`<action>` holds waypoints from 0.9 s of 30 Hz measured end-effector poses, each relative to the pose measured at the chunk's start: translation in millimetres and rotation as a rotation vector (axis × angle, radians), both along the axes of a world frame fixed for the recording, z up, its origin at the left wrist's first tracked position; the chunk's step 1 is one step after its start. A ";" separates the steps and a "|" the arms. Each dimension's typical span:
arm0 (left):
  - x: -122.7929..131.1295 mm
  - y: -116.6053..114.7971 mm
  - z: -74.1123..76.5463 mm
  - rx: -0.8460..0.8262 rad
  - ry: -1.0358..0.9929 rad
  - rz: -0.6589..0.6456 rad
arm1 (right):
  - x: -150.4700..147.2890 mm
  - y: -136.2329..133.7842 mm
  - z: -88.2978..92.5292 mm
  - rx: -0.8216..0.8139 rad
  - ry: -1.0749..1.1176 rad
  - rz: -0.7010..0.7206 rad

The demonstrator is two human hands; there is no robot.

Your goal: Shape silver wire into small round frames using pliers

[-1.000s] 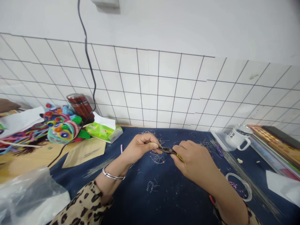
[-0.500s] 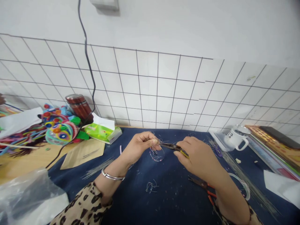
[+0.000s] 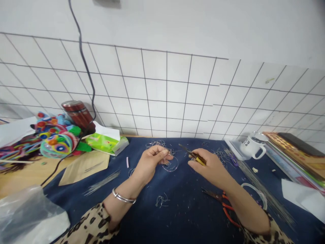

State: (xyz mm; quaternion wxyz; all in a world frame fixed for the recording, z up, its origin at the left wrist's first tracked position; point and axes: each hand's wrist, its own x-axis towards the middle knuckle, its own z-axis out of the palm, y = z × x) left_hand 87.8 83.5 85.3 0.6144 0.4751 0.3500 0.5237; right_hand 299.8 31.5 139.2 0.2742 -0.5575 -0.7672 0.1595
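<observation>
Thumb and fingertips of my left hand (image 3: 154, 162) pinch a thin wire ring (image 3: 170, 166), which hangs off to the right of the fingers. Fine details of the wire at the fingertips are too small to make out. My right hand (image 3: 209, 166) is closed around pliers (image 3: 198, 158) with yellow-and-black handles. Their dark jaws point up and left, apart from the ring. Behind the left hand lies a tangle of thin wire loops (image 3: 158, 143). Nearer me, a small heap of wire scraps (image 3: 160, 201) rests on the dark blue cloth (image 3: 182, 213).
Red-handled pliers (image 3: 230, 213) lie under my right forearm, by a clear coil (image 3: 261, 196) and long straight wires (image 3: 269, 193). A white mug (image 3: 254, 146) stands at right. Leftward are a wire bundle (image 3: 103, 182), a tissue pack (image 3: 104, 142), colourful crafts (image 3: 61, 144) and a plastic bag (image 3: 30, 217).
The yellow-handled pliers have come away from the wire at my left fingertips, and their jaws now tilt upward. My left hand still pinches the ring. The view has shifted slightly right.
</observation>
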 end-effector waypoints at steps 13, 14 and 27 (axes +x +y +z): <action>20.3 -29.2 -39.5 -0.261 -0.168 -0.014 | -18.4 -2.6 -100.2 -0.430 0.673 -0.074; 20.6 -29.6 -39.2 -0.269 -0.166 -0.023 | -19.1 -3.0 -102.6 -0.430 0.705 -0.074; 18.8 -23.4 -45.3 -0.166 0.095 -0.034 | -14.6 -7.0 -102.9 -0.305 0.764 -0.115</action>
